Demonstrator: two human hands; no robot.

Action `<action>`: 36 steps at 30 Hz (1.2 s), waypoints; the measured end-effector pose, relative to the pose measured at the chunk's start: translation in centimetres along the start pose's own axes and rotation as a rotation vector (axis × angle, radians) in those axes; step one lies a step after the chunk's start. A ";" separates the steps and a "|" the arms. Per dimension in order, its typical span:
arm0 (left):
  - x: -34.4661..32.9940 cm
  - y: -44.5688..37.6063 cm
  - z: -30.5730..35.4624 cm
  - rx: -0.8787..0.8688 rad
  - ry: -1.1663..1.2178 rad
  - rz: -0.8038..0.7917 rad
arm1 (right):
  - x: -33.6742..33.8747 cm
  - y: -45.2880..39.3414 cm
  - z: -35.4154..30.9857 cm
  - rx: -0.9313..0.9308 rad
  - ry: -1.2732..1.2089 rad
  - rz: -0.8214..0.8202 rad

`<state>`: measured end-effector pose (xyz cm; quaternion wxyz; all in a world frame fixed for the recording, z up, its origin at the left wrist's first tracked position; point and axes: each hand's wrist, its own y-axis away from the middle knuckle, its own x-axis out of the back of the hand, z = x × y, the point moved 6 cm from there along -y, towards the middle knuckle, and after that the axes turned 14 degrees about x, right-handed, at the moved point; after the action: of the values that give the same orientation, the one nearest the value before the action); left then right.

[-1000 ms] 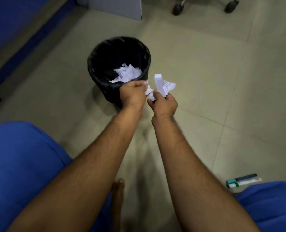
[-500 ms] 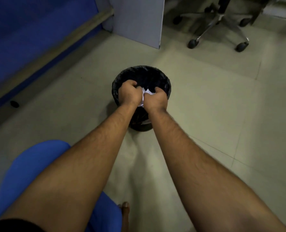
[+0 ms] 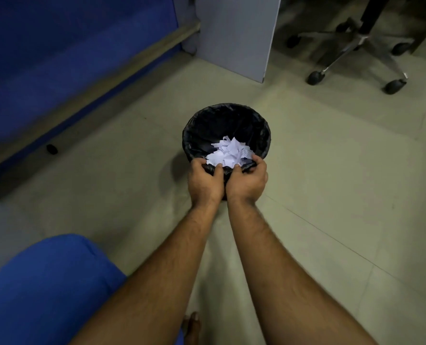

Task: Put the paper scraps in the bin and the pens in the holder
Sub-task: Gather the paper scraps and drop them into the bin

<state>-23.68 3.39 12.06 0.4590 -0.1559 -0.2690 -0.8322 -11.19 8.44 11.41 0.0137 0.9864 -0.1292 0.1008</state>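
Note:
A round bin with a black liner (image 3: pixel 225 120) stands on the tiled floor. A heap of white paper scraps (image 3: pixel 229 151) lies inside it, toward the near side. My left hand (image 3: pixel 204 181) and my right hand (image 3: pixel 248 181) are side by side at the bin's near rim, fingers apart and curled over the edge. Neither hand holds any paper. No pen or pen holder is in view.
A blue partition with a wooden rail (image 3: pixel 90 95) runs along the left. A grey panel (image 3: pixel 237 33) stands behind the bin, and an office chair's wheeled base (image 3: pixel 356 51) sits at the back right. My blue-clad knee (image 3: pixel 47 290) is at the lower left.
My hands carried a bunch of scraps over the bin, let them fall in, and drew back to the near rim with fingers spread. The view has tilted upward.

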 end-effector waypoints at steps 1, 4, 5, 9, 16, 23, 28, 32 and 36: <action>0.2 -0.7 0.1 -0.006 0.014 0.013 | -0.8 -0.4 0.0 0.010 0.015 -0.030; 1.0 -3.9 0.4 -0.022 0.012 0.069 | -4.1 -1.6 0.0 0.016 0.016 -0.134; 1.1 -5.4 0.7 -0.025 0.015 0.087 | -5.5 -2.1 -0.1 0.026 0.020 -0.161; 2.3 -10.3 1.7 -0.011 0.001 0.122 | -11.0 -3.4 -1.0 0.063 0.046 -0.287; 3.3 -13.1 3.5 -0.104 -0.183 0.062 | -16.5 -4.1 -1.2 0.037 -0.060 -0.574; 4.5 -8.9 6.2 -0.222 -0.347 0.278 | -13.8 -4.1 -2.6 -0.004 -0.201 -0.512; 0.5 -5.7 10.1 -0.297 -0.092 -0.069 | -6.7 -6.7 -5.3 -0.034 -0.272 -0.309; -3.0 -2.0 14.7 -0.108 0.122 -0.258 | -0.6 -10.6 -9.9 -0.028 -0.239 -0.175; -1.7 0.9 19.8 -0.055 0.174 -0.324 | 2.6 -11.1 -15.9 -0.092 -0.198 -0.121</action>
<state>-21.73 15.91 27.47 0.3361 -0.0505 -0.2270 -0.9127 -8.92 19.33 27.47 0.0521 0.9958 -0.0748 -0.0042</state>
